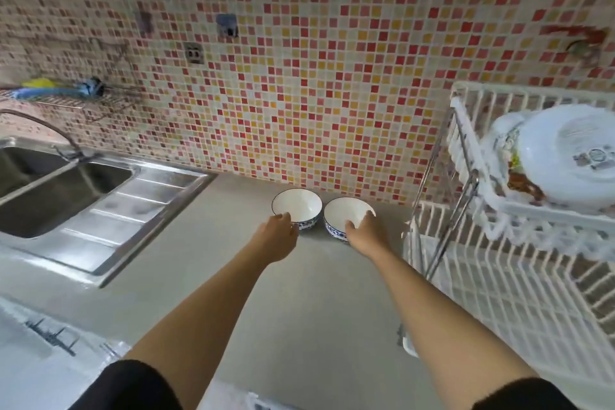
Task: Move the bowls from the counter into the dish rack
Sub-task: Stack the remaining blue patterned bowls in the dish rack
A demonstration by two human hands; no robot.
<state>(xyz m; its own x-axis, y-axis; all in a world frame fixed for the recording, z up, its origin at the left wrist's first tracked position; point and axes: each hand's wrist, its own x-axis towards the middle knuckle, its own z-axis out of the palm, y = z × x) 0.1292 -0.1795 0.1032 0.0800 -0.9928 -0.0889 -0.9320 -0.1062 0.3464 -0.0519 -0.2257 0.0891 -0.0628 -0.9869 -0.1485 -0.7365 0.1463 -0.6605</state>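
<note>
Two white bowls with blue patterned outsides stand side by side on the grey counter near the tiled wall. My left hand (279,232) reaches the near rim of the left bowl (298,205), fingers at its edge. My right hand (364,227) has its fingers over the near rim of the right bowl (346,211), thumb outside. Both bowls rest on the counter (299,293). The white wire dish rack (499,293) stands to the right, with two tiers.
The rack's upper tier (472,156) holds white plates (565,156). A steel double sink (66,190) with a drainboard and a curved tap (43,126) lies to the left. A wall shelf (50,93) with cleaning items hangs above the sink.
</note>
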